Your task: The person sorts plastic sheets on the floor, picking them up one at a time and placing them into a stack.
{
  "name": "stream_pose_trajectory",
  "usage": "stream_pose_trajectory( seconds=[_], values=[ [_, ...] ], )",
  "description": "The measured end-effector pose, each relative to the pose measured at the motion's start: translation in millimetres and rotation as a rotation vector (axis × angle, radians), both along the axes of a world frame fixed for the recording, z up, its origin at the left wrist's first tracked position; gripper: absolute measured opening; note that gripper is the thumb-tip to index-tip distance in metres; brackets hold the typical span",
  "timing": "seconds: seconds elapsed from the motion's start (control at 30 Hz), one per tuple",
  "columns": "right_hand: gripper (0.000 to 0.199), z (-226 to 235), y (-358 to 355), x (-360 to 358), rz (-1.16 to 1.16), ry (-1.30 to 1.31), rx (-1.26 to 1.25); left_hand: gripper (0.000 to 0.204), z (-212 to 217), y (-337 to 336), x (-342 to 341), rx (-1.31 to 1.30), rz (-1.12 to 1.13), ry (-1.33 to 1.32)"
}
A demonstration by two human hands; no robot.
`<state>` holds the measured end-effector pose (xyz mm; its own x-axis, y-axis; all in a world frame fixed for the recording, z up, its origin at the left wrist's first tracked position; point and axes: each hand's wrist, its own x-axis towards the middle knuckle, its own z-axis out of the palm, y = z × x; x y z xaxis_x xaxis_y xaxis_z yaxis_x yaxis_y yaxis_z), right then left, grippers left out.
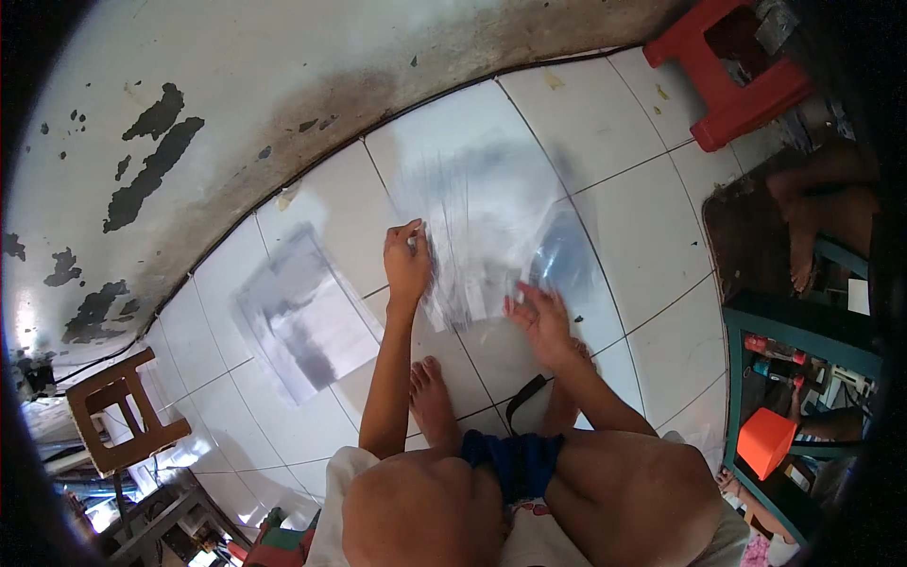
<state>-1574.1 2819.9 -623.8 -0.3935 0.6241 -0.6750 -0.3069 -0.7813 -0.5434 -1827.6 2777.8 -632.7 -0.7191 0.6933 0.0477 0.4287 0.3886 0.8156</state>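
Note:
Transparent plastic sheets point(491, 208), possibly flat bags, lie spread and wrinkled on the white tiles in front of my feet. At their left edge my left hand point(408, 265) is closed, fingers bent together on the plastic. My right hand point(540, 321) is over the near right corner, its fingers apart and slightly blurred; it does not appear to grip anything. Beside that hand, a shiny bluish part of the plastic point(562, 255) bulges up. To the left of my left forearm lies a neat flat stack of transparent plastic point(307, 317).
A peeling wall point(236, 113) with a black cable along its foot bounds the far side. A red stool point(732, 71) stands far right, a brown stool point(128, 411) at left. Another person's leg point(803, 227) and a dark green table frame point(803, 321) are at right. A black strap point(524, 402) lies between my feet.

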Motion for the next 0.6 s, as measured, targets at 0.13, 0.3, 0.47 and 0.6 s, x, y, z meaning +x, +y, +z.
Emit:
stream_pose_trajectory(
  seconds=[0.13, 0.3, 0.47, 0.6],
  values=[
    [0.034, -12, -21, 20, 0.174, 0.033, -0.182, 0.037, 2, -1, 12, -0.145, 0.144, 0.088],
    [0.049, 38, 35, 52, 1.337, -0.32, 0.16, 0.064, -1, 0, 15, -0.175, 0.29, 0.193],
    [0.061, -2, 115, 56, 0.604, -1.321, 1.305, 0.079, -5, 5, -4, -0.171, 0.287, 0.032],
    [0.072, -12, 134, 22, 0.489, -1.519, 1.318, 0.076, -6, 18, -7, -0.042, 0.306, -0.17]
  ],
)
